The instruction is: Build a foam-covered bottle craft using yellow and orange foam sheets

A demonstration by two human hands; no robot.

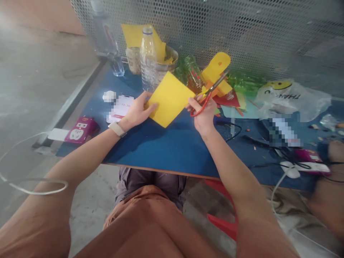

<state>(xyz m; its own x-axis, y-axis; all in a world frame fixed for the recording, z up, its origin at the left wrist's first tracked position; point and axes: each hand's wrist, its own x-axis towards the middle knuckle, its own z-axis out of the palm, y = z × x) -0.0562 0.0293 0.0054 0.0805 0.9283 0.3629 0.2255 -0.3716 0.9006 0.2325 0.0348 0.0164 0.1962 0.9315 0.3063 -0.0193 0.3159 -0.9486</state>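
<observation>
A square sheet of yellow paper (170,100) is held up over the blue table, one corner pointing toward me. My left hand (138,110) grips its left edge, thumb in front and fingers partly behind. At the right corner, my right hand (204,109) is closed around red-handled scissors (207,96), and its fingertips also touch or pinch the paper. The scissor blades point up and away to the right, off the sheet. Behind the scissors lie yellow paper cutouts (218,68), one with a rounded end.
Clear plastic bottles (148,57) and a tub (172,55) with yellow paper stand at the back. Green bottles (193,73) lie near a white plastic bag (292,98). A phone (120,107) and purple power bank (82,129) sit left; another person's arm (329,200) is at right.
</observation>
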